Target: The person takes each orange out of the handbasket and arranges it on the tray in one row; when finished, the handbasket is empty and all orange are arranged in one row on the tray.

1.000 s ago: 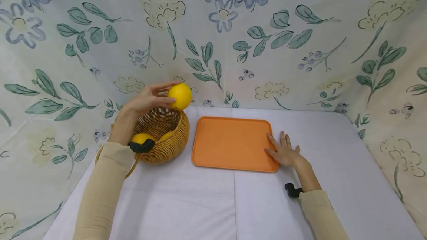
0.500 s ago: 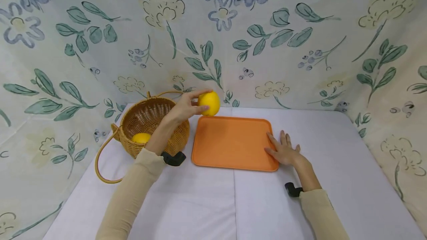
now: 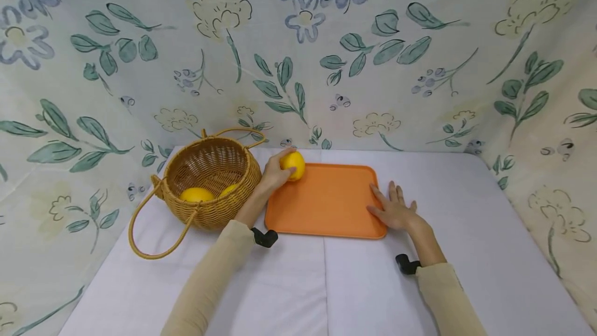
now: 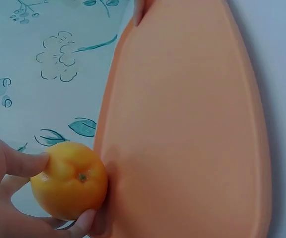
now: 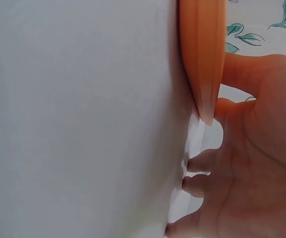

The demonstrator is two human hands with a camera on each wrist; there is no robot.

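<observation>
My left hand grips an orange between thumb and fingers, at the far left corner of the orange tray. In the left wrist view the fruit's stem scar faces the camera and its side overlaps the tray's rim. My right hand lies at the tray's right edge with fingers spread. Thumb and forefinger touch the tray there, while the other fingertips rest on the white cloth, as the right wrist view shows.
Left of the tray stands a wicker basket with two loop handles, one hanging toward the front. Inside are two more yellow-orange fruits, one of them a fruit near the front rim. A floral cloth hangs behind the table.
The left hand has carried the orange from above the basket rightward, then down to the tray's far left corner. My right hand has stayed on the tray's right edge.
</observation>
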